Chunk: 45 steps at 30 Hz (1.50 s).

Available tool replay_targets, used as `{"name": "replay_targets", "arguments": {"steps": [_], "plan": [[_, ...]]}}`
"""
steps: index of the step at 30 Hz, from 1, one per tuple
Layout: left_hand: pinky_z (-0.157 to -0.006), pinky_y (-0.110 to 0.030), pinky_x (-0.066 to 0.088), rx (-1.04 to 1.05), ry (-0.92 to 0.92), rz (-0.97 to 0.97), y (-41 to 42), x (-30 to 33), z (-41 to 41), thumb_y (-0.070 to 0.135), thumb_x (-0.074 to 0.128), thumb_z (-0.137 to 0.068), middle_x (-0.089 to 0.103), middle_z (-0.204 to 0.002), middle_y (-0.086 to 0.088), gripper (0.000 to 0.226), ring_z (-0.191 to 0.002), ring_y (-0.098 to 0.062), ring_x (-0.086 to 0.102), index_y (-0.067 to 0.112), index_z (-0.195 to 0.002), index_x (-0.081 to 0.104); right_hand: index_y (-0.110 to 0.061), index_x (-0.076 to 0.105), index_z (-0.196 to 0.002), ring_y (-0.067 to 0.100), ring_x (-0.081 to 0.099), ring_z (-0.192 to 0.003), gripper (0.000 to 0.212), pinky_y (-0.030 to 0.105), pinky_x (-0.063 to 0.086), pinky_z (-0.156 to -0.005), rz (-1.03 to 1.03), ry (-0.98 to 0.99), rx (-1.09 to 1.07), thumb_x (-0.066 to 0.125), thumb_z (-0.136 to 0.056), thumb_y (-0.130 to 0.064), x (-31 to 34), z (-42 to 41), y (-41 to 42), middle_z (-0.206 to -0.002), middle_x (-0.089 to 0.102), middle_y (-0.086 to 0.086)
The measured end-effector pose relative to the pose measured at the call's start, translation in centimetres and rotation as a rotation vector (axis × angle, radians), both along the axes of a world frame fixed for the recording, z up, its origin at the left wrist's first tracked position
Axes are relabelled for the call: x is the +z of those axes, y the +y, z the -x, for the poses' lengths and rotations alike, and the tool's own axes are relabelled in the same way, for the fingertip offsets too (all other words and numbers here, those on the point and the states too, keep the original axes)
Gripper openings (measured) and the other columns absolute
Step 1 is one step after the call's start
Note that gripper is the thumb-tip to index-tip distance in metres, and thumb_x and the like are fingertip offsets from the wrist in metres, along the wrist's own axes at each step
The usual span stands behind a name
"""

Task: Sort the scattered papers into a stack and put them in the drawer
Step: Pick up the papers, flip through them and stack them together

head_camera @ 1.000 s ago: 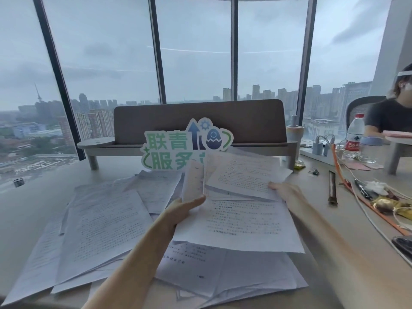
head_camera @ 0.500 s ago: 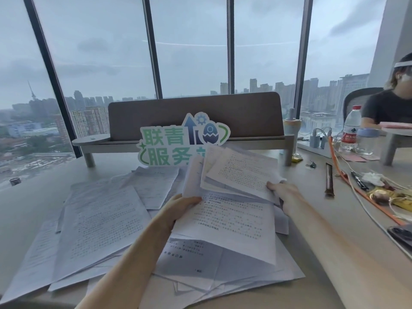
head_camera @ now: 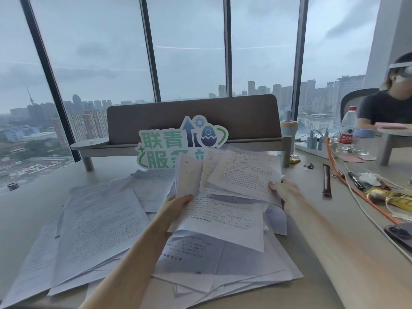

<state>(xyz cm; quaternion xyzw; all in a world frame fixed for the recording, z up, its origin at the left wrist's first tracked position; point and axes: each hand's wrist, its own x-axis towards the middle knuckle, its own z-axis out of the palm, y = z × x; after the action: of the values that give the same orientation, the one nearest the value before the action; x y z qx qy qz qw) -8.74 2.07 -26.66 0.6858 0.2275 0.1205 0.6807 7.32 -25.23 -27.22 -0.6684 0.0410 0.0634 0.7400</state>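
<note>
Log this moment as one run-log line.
phase: gathering | left hand: grips sheets | right hand: grips sheets | loose papers: spread on desk | drawer: unseen

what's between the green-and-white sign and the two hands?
Head view: the fanned, uneven bunch of printed sheets that the left hand and right hand hold; its top edges cover the bottom of the sign.
</note>
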Motion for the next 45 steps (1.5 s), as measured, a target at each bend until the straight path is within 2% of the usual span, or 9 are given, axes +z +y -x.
{"name": "replay_targets", "arguments": {"steps": [3, 12, 20, 25, 30, 35, 38, 41, 45], "plan": [[-0.046, -0.024, 0.054, 0.05, -0.021, 0.075, 0.0, 0.2, 0.5, 0.018, 0.063, -0.096, 0.071, -0.092, -0.012, 0.029, -0.065, -0.022, 0.07, 0.002, -0.12, 0.059, -0.008, 0.06, -0.123, 0.03, 0.066, -0.106, 0.026, 0.049, 0.054, -0.097, 0.038, -0.006, -0.002, 0.06, -0.097, -0.006, 0.2, -0.2, -0.4, -0.118, 0.067, 0.013], [-0.061, -0.035, 0.06, 0.128, -0.083, 0.166, 0.5, 0.1, 0.5, 0.049, 0.075, -0.082, 0.075, -0.102, -0.011, 0.055, -0.084, -0.031, 0.075, 0.012, -0.121, 0.061, -0.003, 0.062, -0.116, 0.029, 0.073, -0.098, 0.021, 0.038, 0.062, -0.075, 0.117, 0.003, 0.301, 0.064, -0.096, -0.007, 0.8, 1.2, -0.5, -0.11, 0.074, 0.013], [-0.054, -0.033, 0.058, 0.142, -0.067, 0.153, 0.2, 0.3, 0.8, 0.047, 0.074, -0.084, 0.075, -0.102, -0.012, 0.054, -0.081, -0.031, 0.075, 0.011, -0.122, 0.06, -0.009, 0.063, -0.111, 0.028, 0.073, -0.096, 0.023, 0.034, 0.06, -0.068, 0.069, -0.01, 0.424, 0.06, -0.092, 0.003, 1.0, 2.4, -0.6, -0.11, 0.075, 0.012], [-0.065, -0.042, 0.061, 0.12, -0.084, 0.139, -0.1, 0.5, 1.0, 0.055, 0.077, -0.076, 0.076, -0.102, -0.01, 0.059, -0.087, -0.033, 0.074, 0.015, -0.117, 0.063, -0.008, 0.066, -0.11, 0.031, 0.072, -0.082, 0.026, 0.031, 0.058, -0.058, 0.111, -0.018, 0.462, 0.054, -0.089, 0.001, 1.3, 2.7, -0.6, -0.102, 0.076, 0.015], [-0.056, -0.031, 0.059, 0.073, -0.11, 0.112, -0.9, 1.1, 1.5, 0.044, 0.074, -0.084, 0.075, -0.092, -0.006, 0.031, -0.079, -0.026, 0.073, 0.019, -0.101, 0.065, -0.005, 0.066, -0.113, 0.036, 0.072, -0.091, 0.037, 0.044, 0.058, -0.082, 0.19, -0.032, 0.478, 0.066, -0.077, -0.013, 1.4, 3.2, 0.3, -0.097, 0.077, 0.014], [-0.071, -0.039, 0.062, -0.002, -0.136, 0.084, -1.5, 1.1, 1.6, 0.042, 0.072, -0.086, 0.078, -0.095, -0.005, 0.032, -0.085, -0.028, 0.075, 0.019, -0.109, 0.069, -0.015, 0.066, -0.113, 0.031, 0.074, -0.092, 0.022, 0.051, 0.058, -0.09, 0.245, -0.063, 0.388, 0.062, -0.097, -0.029, 1.0, 3.8, 1.9, -0.099, 0.077, 0.009], [-0.064, -0.035, 0.061, -0.025, -0.161, 0.085, -1.8, 1.1, 1.8, 0.04, 0.072, -0.087, 0.078, -0.092, -0.005, 0.03, -0.082, -0.026, 0.076, 0.02, -0.11, 0.067, -0.017, 0.067, -0.109, 0.031, 0.074, -0.093, 0.024, 0.049, 0.058, -0.091, 0.249, -0.057, 0.387, 0.057, -0.1, -0.037, 0.9, 4.3, 2.5, -0.102, 0.076, 0.009], [-0.059, -0.031, 0.06, -0.074, -0.197, 0.115, -2.2, 1.2, 2.0, 0.036, 0.071, -0.089, 0.078, -0.096, -0.009, 0.032, -0.083, -0.026, 0.076, 0.017, -0.114, 0.066, -0.013, 0.067, -0.113, 0.031, 0.073, -0.098, 0.025, 0.05, 0.056, -0.095, 0.208, -0.065, 0.423, 0.052, -0.103, -0.03, 0.7, 4.7, 3.0, -0.107, 0.076, 0.009], [-0.073, -0.038, 0.062, -0.144, -0.194, 0.137, -2.5, 1.2, 2.2, 0.031, 0.068, -0.092, 0.076, -0.104, -0.013, 0.03, -0.093, -0.031, 0.074, 0.013, -0.115, 0.068, -0.007, 0.063, -0.119, 0.036, 0.073, -0.097, 0.027, 0.05, 0.058, -0.09, 0.096, -0.06, 0.456, 0.053, -0.095, -0.005, 0.8, 5.5, 3.4, -0.109, 0.075, 0.014]]}}
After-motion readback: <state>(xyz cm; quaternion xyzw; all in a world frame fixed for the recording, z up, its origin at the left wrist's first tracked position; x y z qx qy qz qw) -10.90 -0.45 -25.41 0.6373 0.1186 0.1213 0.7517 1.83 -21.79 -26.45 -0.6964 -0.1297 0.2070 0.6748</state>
